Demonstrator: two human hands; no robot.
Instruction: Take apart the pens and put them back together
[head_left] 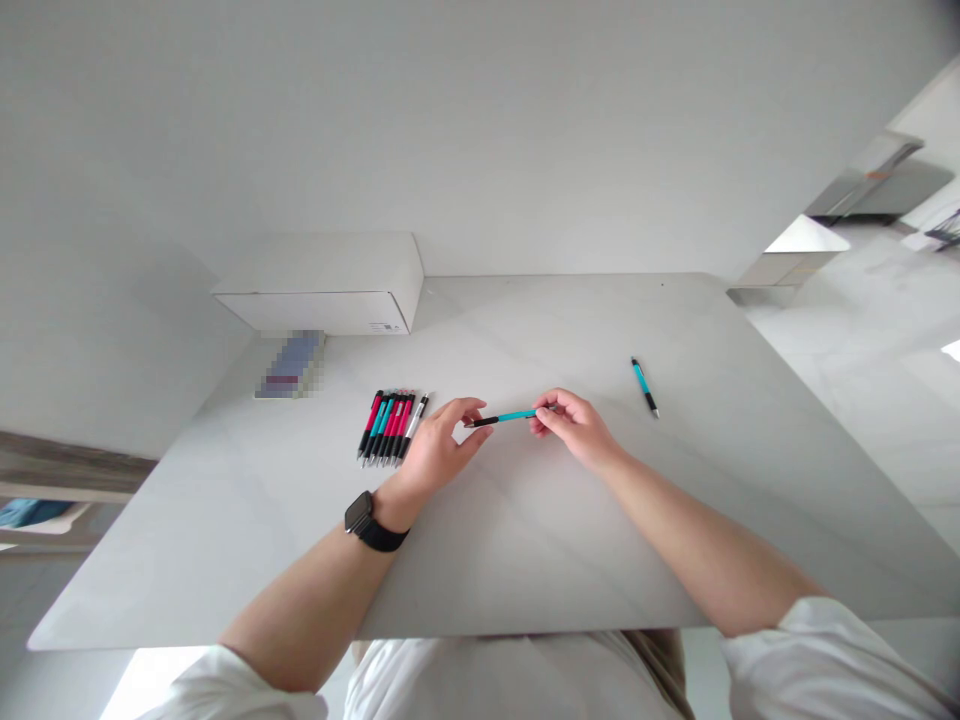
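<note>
A teal ballpoint pen (516, 415) with a black grip is held level above the table, its tip pointing left. My right hand (576, 425) pinches its rear end between thumb and fingers. Around the tip, my left hand (442, 445) has its thumb and index finger apart, and the pen tip lies between them; whether they touch it is hard to tell. Close to the left hand's outer side lies a row of several pens (386, 428) in red, teal and white, side by side, tips toward me. Another teal pen (643, 385) lies alone to the right.
A white box (322, 310) stands at the back left against the wall. In front of it lies a blurred-out blue item (292, 362). The pale marble-look table (525, 560) ends at a front edge near my body. A black watch (360, 512) sits on my left wrist.
</note>
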